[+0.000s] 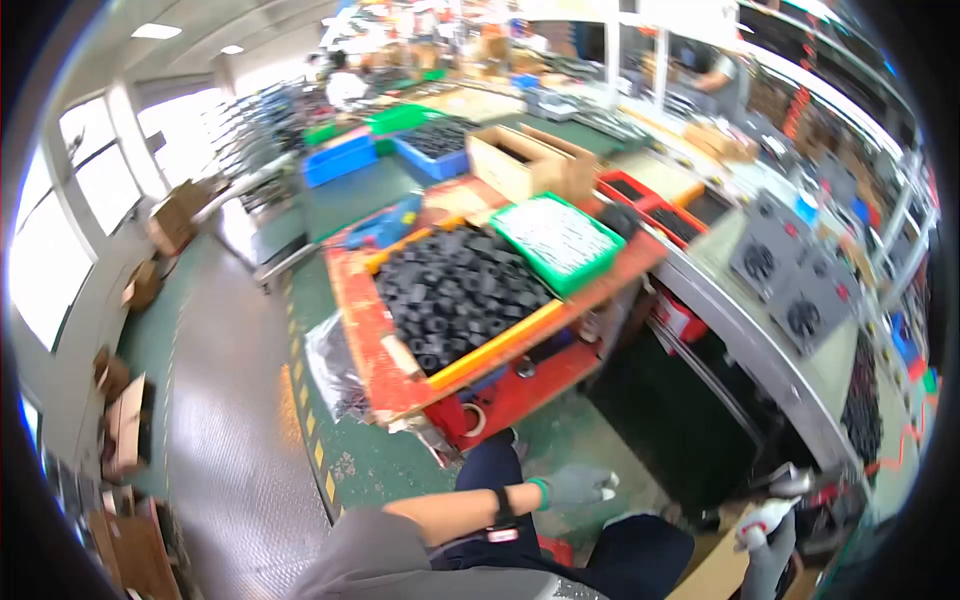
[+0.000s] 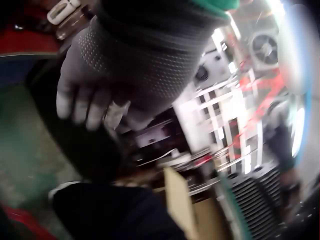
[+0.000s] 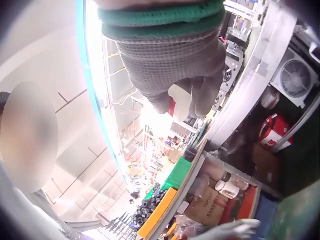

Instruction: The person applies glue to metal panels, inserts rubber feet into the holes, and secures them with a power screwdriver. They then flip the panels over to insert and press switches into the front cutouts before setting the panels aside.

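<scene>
My left hand [image 1: 580, 487], in a grey glove with a green cuff, hangs over my lap with its fingers loosely extended. In the left wrist view a pale, crumpled-looking patch [image 2: 116, 114] shows at one fingertip. At the lower right of the head view my gloved right hand [image 1: 768, 568] holds a white object with a red part [image 1: 765, 518], its kind blurred. In the right wrist view the fingers of that hand [image 3: 172, 67] bend round it, and a bit of red shows between them. A cardboard box [image 1: 715, 565] lies below the right hand.
Ahead stands a red workbench [image 1: 350, 330] with an orange-rimmed bin of black cylindrical parts [image 1: 455, 290] and a green tray [image 1: 560, 245] of small white pieces. A blue power tool [image 1: 385, 225] lies behind. To the right runs a long bench with grey fan panels [image 1: 780, 265].
</scene>
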`<move>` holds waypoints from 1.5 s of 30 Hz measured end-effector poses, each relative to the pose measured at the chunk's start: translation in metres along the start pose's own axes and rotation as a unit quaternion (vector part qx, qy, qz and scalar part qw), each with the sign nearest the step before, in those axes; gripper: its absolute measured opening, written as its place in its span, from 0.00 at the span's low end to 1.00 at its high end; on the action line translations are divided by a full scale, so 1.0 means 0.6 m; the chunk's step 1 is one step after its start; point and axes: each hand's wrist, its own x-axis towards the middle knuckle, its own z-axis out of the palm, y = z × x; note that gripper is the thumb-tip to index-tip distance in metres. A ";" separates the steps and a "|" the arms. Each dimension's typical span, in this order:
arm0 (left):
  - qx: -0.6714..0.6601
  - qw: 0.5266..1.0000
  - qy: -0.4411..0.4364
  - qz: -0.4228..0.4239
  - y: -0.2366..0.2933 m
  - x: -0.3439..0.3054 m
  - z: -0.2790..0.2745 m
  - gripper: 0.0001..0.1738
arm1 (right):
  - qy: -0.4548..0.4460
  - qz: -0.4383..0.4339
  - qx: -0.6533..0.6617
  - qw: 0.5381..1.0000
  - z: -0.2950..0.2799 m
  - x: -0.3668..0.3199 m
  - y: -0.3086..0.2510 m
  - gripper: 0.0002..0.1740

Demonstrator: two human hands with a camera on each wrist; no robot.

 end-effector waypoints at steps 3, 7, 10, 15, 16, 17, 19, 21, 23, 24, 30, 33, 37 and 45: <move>0.079 0.976 -0.184 -0.088 -0.263 0.109 0.291 0.29 | 0.100 0.048 -0.030 0.993 0.013 -0.008 -0.043 0.17; 0.275 0.862 -0.425 0.023 -0.312 0.042 0.393 0.33 | 0.177 0.113 -0.079 0.974 -0.059 0.035 -0.056 0.17; 0.116 0.820 -0.511 -0.230 -0.408 0.089 0.504 0.33 | 0.219 0.075 -0.124 0.965 -0.133 0.121 -0.052 0.21; 0.111 0.816 -0.551 -0.135 -0.425 0.156 0.565 0.33 | 0.303 0.027 -0.152 0.940 -0.200 0.288 0.001 0.34; 0.108 0.812 -0.559 -0.128 -0.418 0.136 0.557 0.33 | 0.303 0.042 -0.152 0.940 -0.210 0.311 0.015 0.34; 0.111 0.811 -0.561 -0.120 -0.413 0.126 0.538 0.33 | 0.302 0.070 -0.148 0.939 -0.210 0.334 0.026 0.34; 0.125 0.820 -0.550 -0.098 -0.404 0.150 0.500 0.33 | 0.291 0.109 -0.134 0.941 -0.222 0.369 0.038 0.31; 0.142 0.837 -0.523 -0.078 -0.384 0.186 0.471 0.33 | 0.286 0.139 -0.125 0.940 -0.248 0.390 0.037 0.23; 0.160 0.856 -0.488 -0.063 -0.360 0.218 0.442 0.33 | 0.282 0.137 -0.092 0.945 -0.273 0.412 0.020 0.17; 0.161 0.860 -0.479 -0.069 -0.332 0.257 0.426 0.33 | 0.274 0.130 -0.087 0.949 -0.286 0.420 0.006 0.17; 0.055 0.859 -0.429 -0.275 -0.244 0.497 0.288 0.32 | 0.269 0.082 -0.135 0.950 -0.366 0.395 -0.049 0.23; 0.081 0.842 -0.441 -0.300 -0.276 0.494 0.261 0.30 | 0.312 0.064 -0.068 0.946 -0.376 0.374 -0.045 0.29; 0.125 0.825 -0.448 -0.322 -0.180 0.715 0.241 0.28 | 0.319 -0.004 -0.033 0.947 -0.352 0.378 -0.019 0.30; 0.219 0.934 -0.262 0.100 0.144 0.660 -0.066 0.23 | 0.191 -0.089 0.069 0.975 -0.332 0.443 -0.016 0.21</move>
